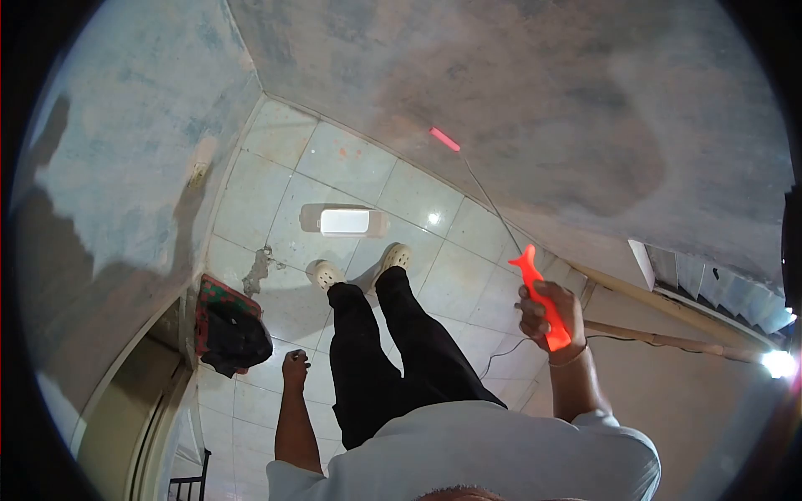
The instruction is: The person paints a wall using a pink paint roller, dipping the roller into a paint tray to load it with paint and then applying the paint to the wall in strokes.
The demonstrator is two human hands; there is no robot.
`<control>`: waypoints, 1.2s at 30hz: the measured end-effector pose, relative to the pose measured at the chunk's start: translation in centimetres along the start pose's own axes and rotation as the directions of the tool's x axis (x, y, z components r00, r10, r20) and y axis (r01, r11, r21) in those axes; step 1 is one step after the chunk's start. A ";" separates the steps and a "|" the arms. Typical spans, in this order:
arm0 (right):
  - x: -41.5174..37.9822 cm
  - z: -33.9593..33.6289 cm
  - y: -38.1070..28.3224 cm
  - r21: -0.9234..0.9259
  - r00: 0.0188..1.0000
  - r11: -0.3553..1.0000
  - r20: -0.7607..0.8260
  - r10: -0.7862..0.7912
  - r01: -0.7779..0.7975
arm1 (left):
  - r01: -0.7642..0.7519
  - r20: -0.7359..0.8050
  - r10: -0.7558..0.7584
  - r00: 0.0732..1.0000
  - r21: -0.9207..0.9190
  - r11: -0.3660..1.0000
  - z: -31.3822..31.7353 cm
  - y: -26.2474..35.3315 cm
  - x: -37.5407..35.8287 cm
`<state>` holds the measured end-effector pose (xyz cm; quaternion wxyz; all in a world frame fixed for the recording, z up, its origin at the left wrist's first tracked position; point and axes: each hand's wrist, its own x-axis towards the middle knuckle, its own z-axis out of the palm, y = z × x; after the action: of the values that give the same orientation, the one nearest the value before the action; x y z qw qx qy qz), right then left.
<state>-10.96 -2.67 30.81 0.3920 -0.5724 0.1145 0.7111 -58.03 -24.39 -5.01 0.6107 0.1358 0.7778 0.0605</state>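
My right hand (551,313) is wrapped around the bright orange handle of a paint roller (550,292). From the handle a long thin metal rod runs up and left to a small pink head (444,139), which is close to the wall (518,100); whether it touches cannot be made out. My left hand (296,367) hangs low beside my leg, its fingers curled, and nothing shows in them. On the floor ahead of my feet lies a white rectangular tray (345,220).
Pale tiles cover the floor (334,159). At left, a dark cloth (236,338) lies on a red and green mat (207,309) beside a doorway (125,401). On the right are a wooden pole (668,338), a dark cable (505,355), a bright lamp (779,363) and a louvred window (718,288).
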 end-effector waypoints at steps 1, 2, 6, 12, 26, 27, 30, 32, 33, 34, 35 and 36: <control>1.4 0.8 0.3 -0.042 0.999 0.999 -0.038 -0.022 0.021 | 0.026 0.006 -0.026 1.000 0.027 0.999 -0.2 -1.1 0.4; 3.6 1.5 0.3 -0.089 0.997 0.995 -0.066 -0.048 0.042 | 0.035 0.027 -0.035 0.999 0.009 0.999 -0.2 -2.8 1.1; 24.7 -1.5 3.0 -0.121 0.996 0.992 0.086 -0.011 0.021 | 0.105 0.016 -0.105 0.994 0.002 0.994 -0.1 -1.5 -1.0; 34.5 0.6 4.7 -0.120 1.000 0.993 0.018 -0.015 0.017 | -0.059 0.003 0.059 0.998 0.017 0.998 -2.2 -0.7 -2.4; 16.5 3.8 3.0 -0.122 0.996 0.989 0.035 -0.079 0.083 | 0.032 0.039 -0.032 0.999 -0.014 0.999 -0.7 0.1 0.4; 21.9 3.4 3.6 -0.146 0.995 0.986 0.075 -0.069 0.079 | 0.033 0.028 -0.033 0.999 -0.023 0.999 -0.9 0.7 0.2; 33.9 4.0 5.3 -0.141 0.999 0.989 0.046 -0.027 0.033 | -0.051 0.028 0.053 0.998 -0.066 0.997 -1.9 3.0 -0.7; 34.5 5.6 6.0 -0.123 0.999 0.992 0.013 -0.040 0.041 | -0.124 0.019 0.123 0.992 0.014 0.992 -3.5 2.5 0.0; 32.5 6.8 6.1 -0.117 0.998 0.992 -0.024 -0.056 0.053 | -0.136 0.025 0.134 0.991 0.058 0.989 -4.3 2.6 -0.2; 29.6 7.1 6.2 -0.146 0.996 0.987 -0.051 -0.068 0.059 | -0.160 -0.004 0.160 0.987 -0.002 0.987 -4.7 3.0 -0.5; 25.6 7.4 5.8 -0.179 0.993 0.980 -0.066 -0.093 0.080 | -0.168 0.006 0.167 0.986 0.005 0.986 -5.1 3.1 -0.2; 19.8 8.4 5.3 -0.171 0.980 0.973 -0.095 -0.176 0.158 | -0.079 -0.016 0.079 0.997 -0.010 0.997 -5.5 2.3 0.4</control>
<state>-21.42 7.35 14.09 0.3957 -0.6481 0.0290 0.6500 -63.11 -21.63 -3.44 0.6023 0.1628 0.7763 0.0899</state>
